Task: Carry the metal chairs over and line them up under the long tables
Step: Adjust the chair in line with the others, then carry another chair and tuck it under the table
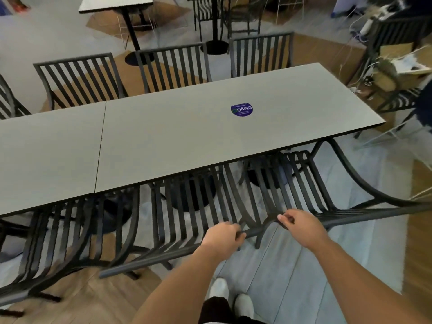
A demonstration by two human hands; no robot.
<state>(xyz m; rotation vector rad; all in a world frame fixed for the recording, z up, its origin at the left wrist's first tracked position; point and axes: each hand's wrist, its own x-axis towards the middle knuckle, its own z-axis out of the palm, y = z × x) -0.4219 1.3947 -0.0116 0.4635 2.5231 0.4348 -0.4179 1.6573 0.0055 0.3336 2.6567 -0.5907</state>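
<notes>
Two long grey tables [163, 136] stand end to end across the view, a round purple sticker [242, 109] on the right one. Dark metal slatted chairs are tucked along the near side. My left hand [223, 236] is closed on the top rail of the middle chair [182, 216]. My right hand [301, 226] grips the top rail of the right chair [292, 183], where the two backs meet. A third near chair [53, 242] sits at the left. Three more chairs [173, 64] line the far side.
A smaller table on a black pedestal [117, 5] stands behind, with more chairs [243, 17] beside it. At the right, a chair [397, 66] is piled with papers and straw-like clutter. My white shoes [230, 298] stand on grey flooring just behind the chairs.
</notes>
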